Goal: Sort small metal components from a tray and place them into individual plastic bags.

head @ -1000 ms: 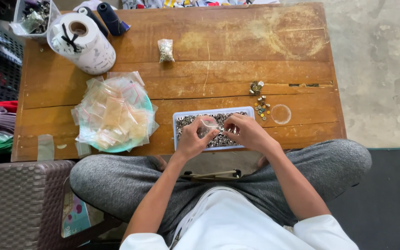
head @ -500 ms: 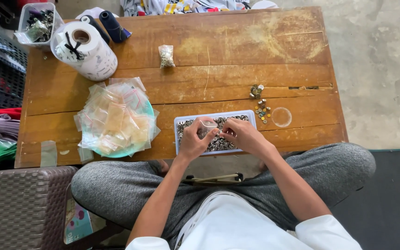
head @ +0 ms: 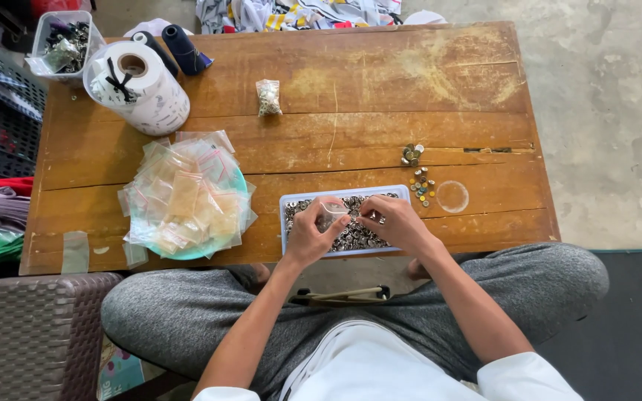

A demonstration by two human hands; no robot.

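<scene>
Hands over tray of metal buttons at table's near edge. Left hand pinches small clear bag; right hand fingers closed at bag's mouth, contents unclear.

The person wears a white short-sleeved shirt, its sleeves ending above the elbows and leaving both forearms bare. Grey heathered trousers of soft knit fabric cover the legs. The left hand and right hand are bare, with no gloves, rings or watch visible on them.
</scene>
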